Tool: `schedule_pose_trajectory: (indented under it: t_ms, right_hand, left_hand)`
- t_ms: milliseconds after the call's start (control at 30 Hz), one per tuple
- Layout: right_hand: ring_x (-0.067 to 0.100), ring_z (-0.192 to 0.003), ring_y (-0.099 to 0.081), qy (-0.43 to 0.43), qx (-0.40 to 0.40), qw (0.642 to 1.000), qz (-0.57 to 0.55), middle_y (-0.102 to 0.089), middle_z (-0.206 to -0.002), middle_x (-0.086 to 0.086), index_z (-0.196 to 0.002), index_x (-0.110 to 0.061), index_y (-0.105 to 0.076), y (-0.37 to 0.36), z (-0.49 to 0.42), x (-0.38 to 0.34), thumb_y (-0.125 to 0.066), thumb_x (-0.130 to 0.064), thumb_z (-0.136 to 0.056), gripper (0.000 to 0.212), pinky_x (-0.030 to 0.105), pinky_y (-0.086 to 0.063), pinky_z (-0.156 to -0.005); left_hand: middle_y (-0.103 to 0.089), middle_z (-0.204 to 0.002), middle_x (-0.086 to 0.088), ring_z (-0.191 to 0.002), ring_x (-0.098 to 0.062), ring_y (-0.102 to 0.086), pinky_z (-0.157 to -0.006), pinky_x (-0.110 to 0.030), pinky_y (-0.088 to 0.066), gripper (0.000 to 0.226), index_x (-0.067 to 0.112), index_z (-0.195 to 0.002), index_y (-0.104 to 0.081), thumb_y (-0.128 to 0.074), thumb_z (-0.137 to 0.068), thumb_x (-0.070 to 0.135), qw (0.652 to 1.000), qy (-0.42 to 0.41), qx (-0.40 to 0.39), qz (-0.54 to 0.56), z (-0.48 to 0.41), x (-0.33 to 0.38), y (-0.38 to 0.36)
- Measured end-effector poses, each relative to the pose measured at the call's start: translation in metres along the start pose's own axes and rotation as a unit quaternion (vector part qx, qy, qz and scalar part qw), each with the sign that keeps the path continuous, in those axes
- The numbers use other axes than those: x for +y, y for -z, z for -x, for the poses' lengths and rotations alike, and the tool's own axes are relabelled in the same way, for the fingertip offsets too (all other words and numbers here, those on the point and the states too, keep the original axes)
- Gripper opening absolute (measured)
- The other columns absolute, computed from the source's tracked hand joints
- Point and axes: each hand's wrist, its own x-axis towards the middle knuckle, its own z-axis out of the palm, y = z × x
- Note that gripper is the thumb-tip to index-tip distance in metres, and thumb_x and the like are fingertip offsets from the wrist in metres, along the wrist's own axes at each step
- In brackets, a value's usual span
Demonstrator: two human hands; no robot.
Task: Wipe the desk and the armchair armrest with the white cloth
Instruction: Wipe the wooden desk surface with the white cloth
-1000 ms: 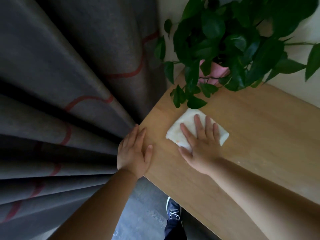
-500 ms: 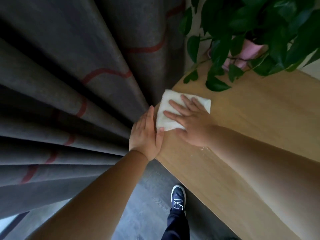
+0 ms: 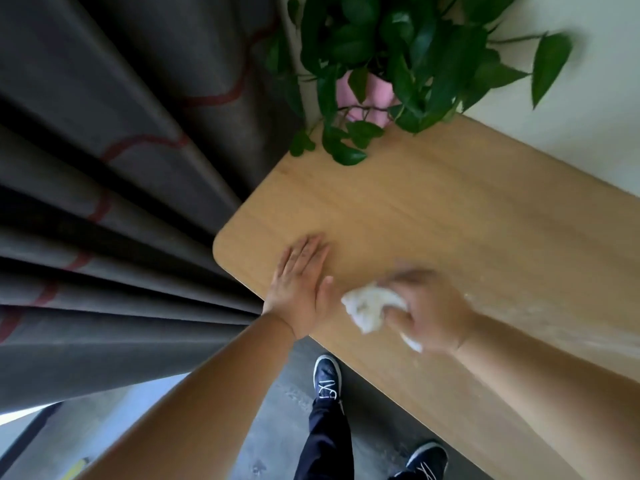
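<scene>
The wooden desk (image 3: pixel 433 216) runs from its rounded left corner to the right edge of the view. My right hand (image 3: pixel 429 310) is blurred and grips the white cloth (image 3: pixel 369 304), now bunched up, near the desk's front edge. My left hand (image 3: pixel 301 289) lies flat and palm down on the desk beside the cloth, fingers together, close to the corner. No armchair is in view.
A leafy green plant in a pink pot (image 3: pixel 370 95) stands at the desk's far left corner. Dark grey curtains (image 3: pixel 104 202) with red lines hang just left of the desk. My legs and dark shoes (image 3: pixel 327 379) are on the grey floor below the front edge.
The right hand has pulled the cloth from the desk's left edge back toward the front edge and crumpled it. The left hand has moved from the desk's side edge onto the top.
</scene>
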Motion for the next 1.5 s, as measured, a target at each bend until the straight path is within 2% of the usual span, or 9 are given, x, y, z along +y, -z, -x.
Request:
schedule_pose_trajectory:
  t_ms: [167, 300, 433, 567, 900, 1067, 1233, 1367, 1500]
  right_hand:
    - [0.037, -0.073, -0.068, -0.207, 0.161, 0.963, 0.058, -0.072, -0.079, 0.011, -0.102, -0.014, -0.073, 0.074, -0.045, 0.086, -0.042, -0.039, -0.087, 0.043, 0.036, -0.053, -0.065]
    - [0.044, -0.149, -0.033, -0.298, -0.062, 0.940, 0.154, -0.034, -0.165, 0.016, -0.158, -0.030, -0.036, 0.056, -0.046, 0.156, -0.039, -0.058, -0.097, 0.067, 0.055, -0.028, -0.120]
    - [0.047, -0.156, 0.009, -0.285, -0.094, 0.919, 0.255, 0.013, -0.174, 0.001, -0.157, -0.057, 0.011, 0.019, -0.046, 0.172, -0.023, -0.091, -0.082, 0.089, 0.069, 0.001, -0.120]
    - [0.046, -0.157, 0.002, -0.261, -0.091, 0.927, 0.254, 0.001, -0.176, 0.001, -0.160, -0.055, -0.008, 0.025, -0.045, 0.166, -0.015, -0.080, -0.089, 0.076, 0.072, -0.003, -0.120]
    - [0.025, -0.159, -0.022, 0.002, -0.150, 0.989, 0.009, -0.044, -0.162, -0.016, -0.138, -0.040, -0.065, -0.033, 0.092, 0.005, -0.062, -0.038, -0.095, 0.043, 0.059, -0.011, -0.128]
    - [0.027, -0.102, -0.072, -0.120, 0.025, 0.990, -0.065, -0.078, -0.104, -0.004, -0.113, -0.021, -0.076, 0.038, 0.063, 0.035, -0.053, -0.039, -0.090, 0.037, 0.048, -0.041, -0.115]
    - [0.041, -0.088, -0.069, -0.234, 0.161, 0.955, 0.086, -0.074, -0.093, 0.013, -0.110, -0.013, -0.074, 0.110, 0.035, 0.135, -0.051, -0.033, -0.093, 0.035, 0.045, -0.050, -0.086]
    - [0.045, -0.152, -0.023, -0.304, -0.062, 0.936, 0.166, -0.027, -0.170, 0.011, -0.158, -0.032, -0.038, 0.094, 0.041, 0.201, -0.050, -0.055, -0.099, 0.064, 0.061, -0.022, -0.116]
    - [0.043, -0.158, 0.004, -0.302, -0.087, 0.918, 0.243, 0.007, -0.176, -0.002, -0.160, -0.054, -0.002, 0.064, 0.042, 0.210, -0.021, -0.083, -0.087, 0.081, 0.070, -0.002, -0.120]
  left_hand:
    - [-0.011, -0.174, -0.001, -0.160, -0.023, -0.005, -0.129, -0.045, 0.000, 0.069, 0.021, -0.164, -0.025, -0.018, -0.101, 0.049, 0.998, -0.017, -0.030, -0.059, -0.032, 0.013, -0.006]
    - [-0.006, -0.175, 0.001, -0.160, -0.023, -0.001, -0.128, -0.050, -0.006, 0.068, 0.028, -0.165, -0.017, -0.028, -0.101, 0.050, 0.992, -0.009, -0.024, -0.124, -0.040, 0.014, -0.020]
    - [-0.005, -0.175, 0.002, -0.160, -0.023, -0.001, -0.128, -0.050, -0.005, 0.071, 0.030, -0.165, -0.014, -0.034, -0.100, 0.049, 0.991, -0.017, -0.016, -0.130, -0.041, 0.010, -0.026]
    - [-0.003, -0.175, 0.002, -0.161, -0.022, 0.001, -0.129, -0.048, -0.002, 0.072, 0.031, -0.165, -0.012, -0.033, -0.099, 0.050, 0.991, -0.014, -0.016, -0.132, -0.041, 0.009, -0.026]
    - [0.005, -0.175, 0.004, -0.160, -0.020, 0.008, -0.128, -0.046, 0.005, 0.071, 0.029, -0.166, -0.010, -0.024, -0.099, 0.049, 0.991, 0.017, -0.063, -0.121, -0.039, 0.026, -0.013]
    - [-0.010, -0.174, 0.004, -0.161, -0.019, -0.002, -0.129, -0.044, 0.001, 0.067, 0.024, -0.164, -0.027, -0.033, -0.099, 0.040, 0.995, -0.044, -0.067, -0.065, -0.041, 0.062, -0.015]
    - [0.000, -0.174, 0.007, -0.160, -0.019, 0.011, -0.128, -0.049, 0.005, 0.063, 0.028, -0.165, -0.017, -0.026, -0.105, 0.043, 0.989, -0.071, -0.086, -0.096, -0.063, 0.102, -0.038]
    - [0.007, -0.174, 0.009, -0.159, -0.019, 0.013, -0.128, -0.050, 0.005, 0.066, 0.033, -0.165, -0.009, -0.018, -0.102, 0.049, 0.985, -0.076, -0.080, -0.134, -0.076, 0.121, -0.058]
    - [0.003, -0.175, 0.007, -0.160, -0.019, 0.010, -0.129, -0.050, -0.001, 0.065, 0.033, -0.165, -0.011, -0.020, -0.103, 0.052, 0.983, -0.086, -0.052, -0.155, -0.078, 0.115, -0.064]
